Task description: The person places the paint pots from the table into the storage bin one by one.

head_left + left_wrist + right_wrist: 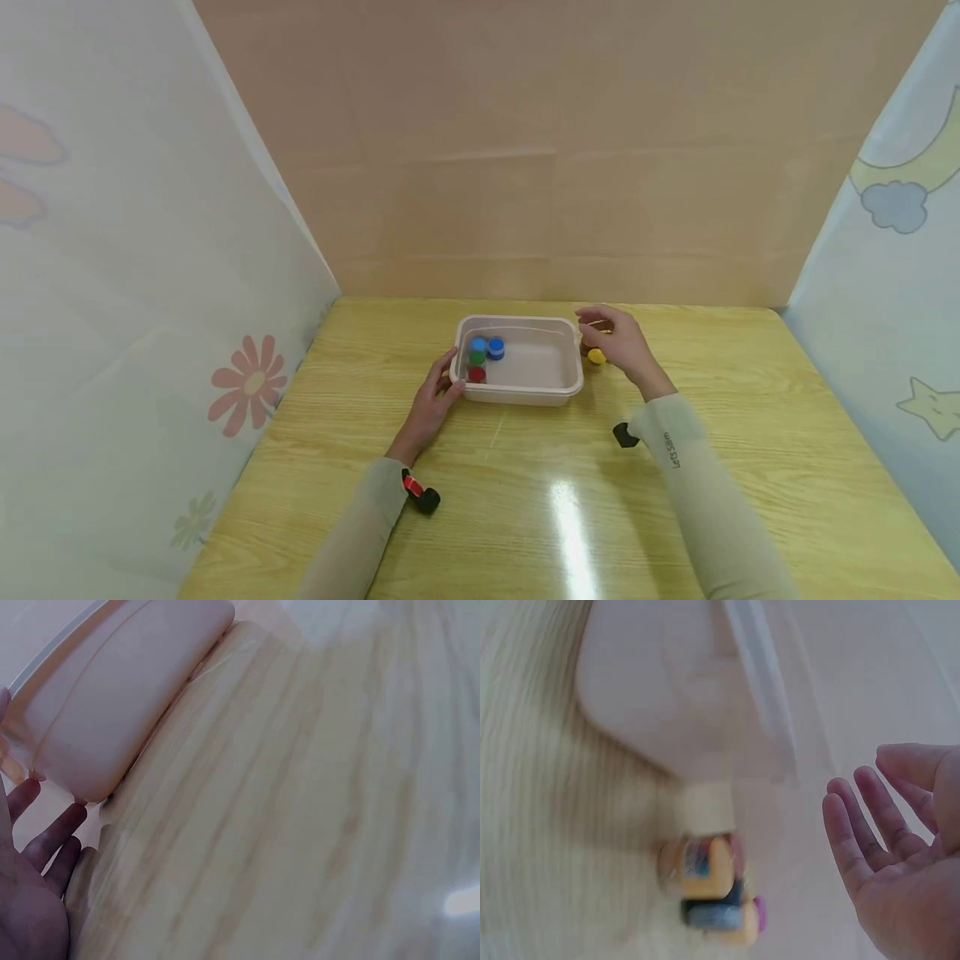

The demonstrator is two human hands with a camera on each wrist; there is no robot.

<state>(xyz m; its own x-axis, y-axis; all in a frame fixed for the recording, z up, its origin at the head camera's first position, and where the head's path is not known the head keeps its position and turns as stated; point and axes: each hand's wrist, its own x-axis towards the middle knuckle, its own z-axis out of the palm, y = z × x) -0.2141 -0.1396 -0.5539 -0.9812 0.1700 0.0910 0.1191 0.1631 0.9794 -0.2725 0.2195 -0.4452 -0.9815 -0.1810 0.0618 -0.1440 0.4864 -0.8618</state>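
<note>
A pale pink plastic bin (525, 392) sits on the table with several small jars grouped at its left end. Among them are a dark blue lid (496, 344), a green lid (476, 358) and a red lid (476, 375). At the bin's left end, my left hand (431, 406) touches the outer wall with fairly straight fingertips (73, 814). Beyond the right end, my right hand (618, 343) hovers with fingers apart and nothing in them. Partly hidden below it stand more small jars, one with a yellow lid (596, 356); a yellow-capped jar (709, 866) shows blurred in the right wrist view.
The wood-grain table (510, 475) ends at a brown backdrop (465, 217) behind the bin. Pale printed walls stand on both sides, with a flower (251, 383) on the left one. Light glares off the tabletop near the front.
</note>
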